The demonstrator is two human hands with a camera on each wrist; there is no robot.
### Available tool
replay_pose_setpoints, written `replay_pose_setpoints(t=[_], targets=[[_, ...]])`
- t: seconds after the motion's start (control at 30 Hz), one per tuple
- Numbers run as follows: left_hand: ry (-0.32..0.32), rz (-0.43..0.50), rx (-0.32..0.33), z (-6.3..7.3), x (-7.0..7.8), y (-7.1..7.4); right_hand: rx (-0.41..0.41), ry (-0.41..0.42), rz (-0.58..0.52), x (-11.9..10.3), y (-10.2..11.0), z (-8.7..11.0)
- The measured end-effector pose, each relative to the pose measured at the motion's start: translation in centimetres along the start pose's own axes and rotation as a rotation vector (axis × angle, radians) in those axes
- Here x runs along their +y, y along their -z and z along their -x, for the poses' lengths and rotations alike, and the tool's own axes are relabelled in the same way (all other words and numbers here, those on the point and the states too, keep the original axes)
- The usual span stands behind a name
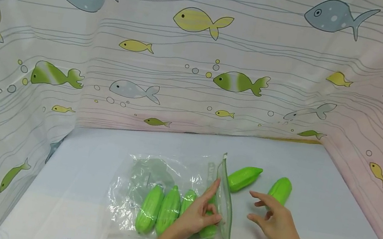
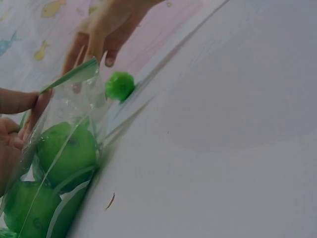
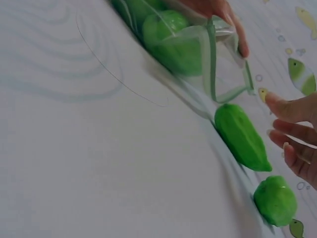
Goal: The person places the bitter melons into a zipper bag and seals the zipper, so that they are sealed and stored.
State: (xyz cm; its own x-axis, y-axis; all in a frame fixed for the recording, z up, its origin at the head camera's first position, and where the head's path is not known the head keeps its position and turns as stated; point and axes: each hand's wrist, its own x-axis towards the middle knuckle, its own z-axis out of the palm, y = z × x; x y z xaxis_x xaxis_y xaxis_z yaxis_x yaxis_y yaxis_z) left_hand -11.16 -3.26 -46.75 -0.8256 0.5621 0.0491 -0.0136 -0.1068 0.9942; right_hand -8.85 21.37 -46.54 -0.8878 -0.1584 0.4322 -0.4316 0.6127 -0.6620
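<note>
A clear zip bag (image 1: 138, 165) with a green-edged mouth lies on the table, holding several bright green, ridged, cucumber-like pieces (image 1: 148, 211). At its mouth (image 1: 229, 221), my left hand (image 1: 196, 215) grips the edge; the left wrist view shows the thumb (image 2: 20, 101) against the green strip. My right hand (image 1: 278, 225) hovers to the right of the bag, thumb and fingers apart, with nothing between them. Just past the mouth lies one loose green piece (image 1: 244, 179). A second loose piece (image 1: 281, 188) lies farther right, partly hidden behind the right hand.
The table (image 1: 85, 186) has a pale white and bluish cover. Behind it and along both sides hangs a fish-patterned curtain (image 1: 183, 80), which meets the table at its back edge.
</note>
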Motion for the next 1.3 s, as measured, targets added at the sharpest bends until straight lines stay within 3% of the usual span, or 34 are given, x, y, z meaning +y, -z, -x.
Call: replay_pose_setpoints(t=[0.47, 1.3], targets=[[0.011, 0.007, 0.006, 0.1, 0.0, -0.1, 0.069, -0.052, 0.066, 1.4, 2.0, -0.4], [0.008, 0.002, 0.001, 0.0, 0.1, -0.1, 0.119, -0.052, 0.063, 3.0, 2.5, -0.5]])
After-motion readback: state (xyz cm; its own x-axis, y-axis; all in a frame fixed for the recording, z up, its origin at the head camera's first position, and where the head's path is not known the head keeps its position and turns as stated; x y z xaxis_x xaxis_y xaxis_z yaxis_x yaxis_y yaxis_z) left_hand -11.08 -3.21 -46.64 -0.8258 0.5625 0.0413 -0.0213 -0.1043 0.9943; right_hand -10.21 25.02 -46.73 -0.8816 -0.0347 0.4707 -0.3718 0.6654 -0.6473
